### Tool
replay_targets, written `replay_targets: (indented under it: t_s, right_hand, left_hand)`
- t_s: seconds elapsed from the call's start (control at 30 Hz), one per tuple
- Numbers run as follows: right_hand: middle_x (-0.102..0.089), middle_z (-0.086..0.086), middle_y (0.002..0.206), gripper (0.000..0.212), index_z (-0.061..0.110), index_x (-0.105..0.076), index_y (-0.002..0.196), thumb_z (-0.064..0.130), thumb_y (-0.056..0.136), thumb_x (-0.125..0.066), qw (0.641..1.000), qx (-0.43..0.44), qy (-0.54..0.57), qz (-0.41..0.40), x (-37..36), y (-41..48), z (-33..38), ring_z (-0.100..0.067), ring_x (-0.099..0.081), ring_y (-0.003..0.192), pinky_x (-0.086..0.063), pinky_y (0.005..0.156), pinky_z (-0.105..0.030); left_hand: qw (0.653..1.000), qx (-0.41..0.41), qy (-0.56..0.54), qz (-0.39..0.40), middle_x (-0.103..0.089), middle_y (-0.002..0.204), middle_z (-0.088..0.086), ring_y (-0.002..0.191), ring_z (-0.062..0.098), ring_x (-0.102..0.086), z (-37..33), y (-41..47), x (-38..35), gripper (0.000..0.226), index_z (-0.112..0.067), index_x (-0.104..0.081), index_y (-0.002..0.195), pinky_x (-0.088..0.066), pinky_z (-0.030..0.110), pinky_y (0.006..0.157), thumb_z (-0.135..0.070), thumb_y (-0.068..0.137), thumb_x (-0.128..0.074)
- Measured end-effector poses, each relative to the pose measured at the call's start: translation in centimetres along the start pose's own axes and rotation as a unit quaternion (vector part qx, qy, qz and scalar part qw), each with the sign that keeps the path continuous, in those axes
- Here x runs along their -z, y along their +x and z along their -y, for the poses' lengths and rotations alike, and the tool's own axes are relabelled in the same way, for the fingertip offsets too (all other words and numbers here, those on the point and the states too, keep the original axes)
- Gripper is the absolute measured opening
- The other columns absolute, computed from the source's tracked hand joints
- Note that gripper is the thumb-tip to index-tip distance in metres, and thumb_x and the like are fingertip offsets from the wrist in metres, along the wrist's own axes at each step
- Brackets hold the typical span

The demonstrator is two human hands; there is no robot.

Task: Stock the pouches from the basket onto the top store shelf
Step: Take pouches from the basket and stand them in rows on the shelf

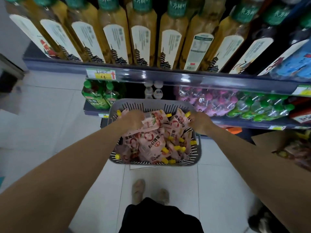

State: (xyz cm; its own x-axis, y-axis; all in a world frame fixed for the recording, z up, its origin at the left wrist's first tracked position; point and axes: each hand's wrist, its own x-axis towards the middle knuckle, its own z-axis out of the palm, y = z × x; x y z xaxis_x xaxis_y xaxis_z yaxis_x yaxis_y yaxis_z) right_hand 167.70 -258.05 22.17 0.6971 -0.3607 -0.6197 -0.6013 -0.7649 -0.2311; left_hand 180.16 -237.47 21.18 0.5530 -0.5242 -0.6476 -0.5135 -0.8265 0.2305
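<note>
Head view: picking step. My left hand (pixel 133 119) and right hand (pixel 200 122) each close on pouches (pixel 152 143) at basket (pixel 196 153) far edge; next, lift w/ care to top shelf.

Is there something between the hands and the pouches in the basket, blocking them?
Nothing visible does. The left hand and the right hand are already down in the grey basket, each on a pink pouch with a yellow cap. Whether either hand grips one yet cannot be told.
</note>
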Motion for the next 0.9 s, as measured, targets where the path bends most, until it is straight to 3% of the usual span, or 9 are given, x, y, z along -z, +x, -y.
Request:
replay_targets:
  t_s: [0.1, 0.17, 0.23, 0.43, 0.6, 0.67, 0.77, 0.83, 0.9]
  right_hand:
    - [-0.062, -0.021, 0.105, 0.038, -0.005, -0.046, 0.127, 0.008, 0.091, -0.050, 0.996, -0.048, 0.076, 0.000, -2.0, 2.4, -0.5, -0.026, -0.055, 0.084, -0.037, 0.050, -0.026]
    - [-0.059, -0.023, 0.114, 0.044, -0.005, -0.042, 0.132, 0.011, 0.092, -0.052, 0.990, -0.079, 0.120, 0.000, -3.2, 3.8, -0.3, -0.029, -0.058, 0.093, -0.041, 0.058, -0.026]
    - [-0.059, -0.019, 0.101, 0.043, -0.006, -0.043, 0.130, 0.012, 0.092, -0.054, 0.982, -0.105, 0.157, -0.004, -4.4, 5.0, 0.1, -0.029, -0.058, 0.087, -0.043, 0.059, -0.029]
    - [-0.053, -0.023, 0.130, 0.058, -0.005, -0.025, 0.142, 0.007, 0.091, -0.050, 0.966, -0.160, 0.197, -0.041, -7.2, 7.5, 0.4, -0.036, -0.054, 0.118, -0.047, 0.087, -0.036]
    - [-0.060, -0.027, 0.116, 0.028, -0.011, -0.053, 0.115, 0.000, 0.090, -0.047, 0.978, -0.150, 0.125, -0.068, -7.8, 8.5, 0.6, -0.038, -0.059, 0.108, -0.046, 0.068, -0.031]
    - [-0.063, -0.026, 0.106, 0.010, -0.006, -0.057, 0.085, -0.003, 0.087, -0.048, 0.980, -0.147, 0.107, -0.077, -8.0, 9.0, 0.2, -0.037, -0.062, 0.101, -0.040, 0.050, -0.025]
    - [-0.054, -0.013, 0.070, 0.035, 0.008, -0.036, 0.057, -0.004, 0.085, -0.052, 0.973, -0.167, 0.131, -0.095, -8.6, 9.8, -0.3, -0.028, -0.058, 0.071, -0.029, 0.037, -0.022]
    - [-0.055, -0.015, 0.069, 0.036, 0.008, -0.036, 0.057, -0.002, 0.085, -0.056, 0.964, -0.184, 0.165, -0.098, -8.9, 10.1, -0.2, -0.027, -0.057, 0.064, -0.041, 0.040, -0.018]
    - [-0.066, -0.024, 0.094, 0.021, 0.003, -0.046, 0.068, -0.001, 0.086, -0.057, 0.963, -0.190, 0.170, -0.087, -9.3, 10.0, 0.3, -0.035, -0.066, 0.089, -0.047, 0.059, -0.024]
  left_hand:
    - [1.000, 0.014, 0.020, -0.016, -0.056, 0.130, 0.009, 0.119, 0.026, -0.052, 1.3, 2.2, -2.1, 0.034, -0.009, -0.054, 0.125, -0.041, 0.030, 0.096, -0.017, 0.092, -0.050]
    - [0.999, 0.022, 0.028, -0.030, -0.056, 0.129, 0.010, 0.117, 0.026, -0.053, 2.0, 3.5, -3.3, 0.037, -0.010, -0.050, 0.130, -0.041, 0.027, 0.085, -0.017, 0.095, -0.046]
    - [0.998, 0.035, 0.030, -0.045, -0.055, 0.129, 0.011, 0.116, 0.027, -0.054, 2.4, 4.5, -4.4, 0.038, -0.009, -0.047, 0.133, -0.041, 0.027, 0.080, -0.012, 0.094, -0.045]
    - [0.993, 0.035, 0.100, -0.049, -0.039, 0.140, 0.012, 0.130, 0.033, -0.038, 4.4, 7.1, -7.8, 0.063, -0.018, -0.031, 0.142, -0.040, 0.045, 0.103, -0.011, 0.085, -0.056]
    - [0.990, 0.013, 0.133, -0.052, -0.025, 0.149, 0.010, 0.139, 0.032, -0.023, 6.3, 7.7, -9.3, 0.078, -0.019, -0.020, 0.147, -0.028, 0.047, 0.111, -0.002, 0.080, -0.057]
    - [0.989, 0.009, 0.136, -0.065, -0.025, 0.149, 0.012, 0.138, 0.034, -0.024, 6.6, 7.8, -9.7, 0.079, -0.019, -0.018, 0.146, -0.029, 0.048, 0.109, -0.001, 0.079, -0.056]
    - [0.984, 0.012, 0.154, -0.083, -0.030, 0.144, 0.017, 0.134, 0.036, -0.030, 6.7, 8.2, -10.2, 0.077, -0.018, -0.019, 0.144, -0.035, 0.048, 0.105, -0.005, 0.079, -0.058]
    - [0.981, 0.011, 0.173, -0.089, -0.030, 0.141, 0.018, 0.131, 0.036, -0.031, 6.7, 8.4, -10.5, 0.077, -0.017, -0.019, 0.142, -0.035, 0.047, 0.105, -0.009, 0.078, -0.060]
    - [0.978, 0.007, 0.186, -0.096, -0.027, 0.142, 0.017, 0.133, 0.037, -0.028, 7.1, 8.7, -10.8, 0.079, -0.017, -0.018, 0.143, -0.032, 0.046, 0.106, -0.012, 0.077, -0.062]
